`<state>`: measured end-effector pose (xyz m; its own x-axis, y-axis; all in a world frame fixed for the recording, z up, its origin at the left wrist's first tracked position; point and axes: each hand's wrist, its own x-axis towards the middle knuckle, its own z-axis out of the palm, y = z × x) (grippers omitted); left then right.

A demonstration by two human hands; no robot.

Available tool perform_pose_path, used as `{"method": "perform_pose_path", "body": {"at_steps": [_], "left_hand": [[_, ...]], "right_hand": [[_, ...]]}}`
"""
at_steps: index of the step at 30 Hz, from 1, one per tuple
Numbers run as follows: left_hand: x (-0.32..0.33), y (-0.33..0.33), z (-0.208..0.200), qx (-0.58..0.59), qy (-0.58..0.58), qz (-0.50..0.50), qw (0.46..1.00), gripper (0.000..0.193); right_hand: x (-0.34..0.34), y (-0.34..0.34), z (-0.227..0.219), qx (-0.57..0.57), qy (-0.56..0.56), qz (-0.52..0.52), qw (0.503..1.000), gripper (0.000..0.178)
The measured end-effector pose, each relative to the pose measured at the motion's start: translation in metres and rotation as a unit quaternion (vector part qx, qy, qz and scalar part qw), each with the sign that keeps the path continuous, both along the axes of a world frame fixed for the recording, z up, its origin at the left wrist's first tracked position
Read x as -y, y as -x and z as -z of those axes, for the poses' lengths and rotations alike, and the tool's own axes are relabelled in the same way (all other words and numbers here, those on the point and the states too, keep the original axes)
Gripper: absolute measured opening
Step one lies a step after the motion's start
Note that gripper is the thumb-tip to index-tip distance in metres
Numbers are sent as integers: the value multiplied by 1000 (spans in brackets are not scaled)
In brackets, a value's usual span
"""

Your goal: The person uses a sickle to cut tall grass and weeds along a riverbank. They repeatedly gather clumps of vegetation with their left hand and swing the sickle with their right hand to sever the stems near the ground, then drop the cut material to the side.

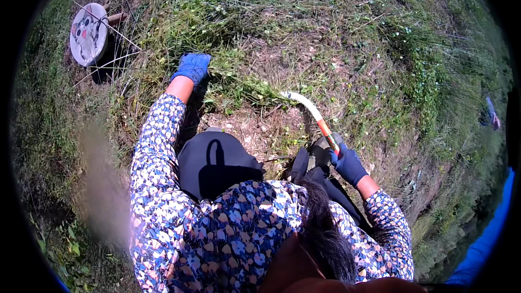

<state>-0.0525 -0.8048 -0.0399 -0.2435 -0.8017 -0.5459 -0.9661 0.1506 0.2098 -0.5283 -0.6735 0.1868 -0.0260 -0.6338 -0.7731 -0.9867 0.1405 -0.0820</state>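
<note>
My right hand [348, 164], in a dark blue glove, is closed round the orange-red handle of a sickle [310, 107]. The curved, pale blade reaches up and left, its tip at the edge of a grass clump. My left hand [192, 68], in a blue glove, is closed like a fist at the left side of that grass [239, 84]. Stems stick out beside the glove, though its fingertips are hidden. The blade tip is well apart from my left hand.
Upper left, a round white thing with a printed pattern [88, 35] is tilted on edge, a wooden piece behind it. Thin dry stalks [120, 38] cross there. My dark-clad knee [214, 157] is close below. Taller grass [429, 70] grows at right.
</note>
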Motion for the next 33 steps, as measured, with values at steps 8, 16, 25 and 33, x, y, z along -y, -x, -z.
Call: {"method": "perform_pose_path", "body": {"at_steps": [8,16,25,33], "left_hand": [[-3,118,-97,-383,274,53,881,96],[-30,151,-4,-27,-56,122,991,74],[-29,150,-20,-47,-81,185,978,22],[-40,12,-2,38,-10,40,998,23]], "right_hand": [[21,9,44,109,105,113,982,38],[46,-17,19,23,117,56,991,35],[7,-31,54,-7,88,-119,989,35],[-9,-1,-42,54,3,188,981,39]]}}
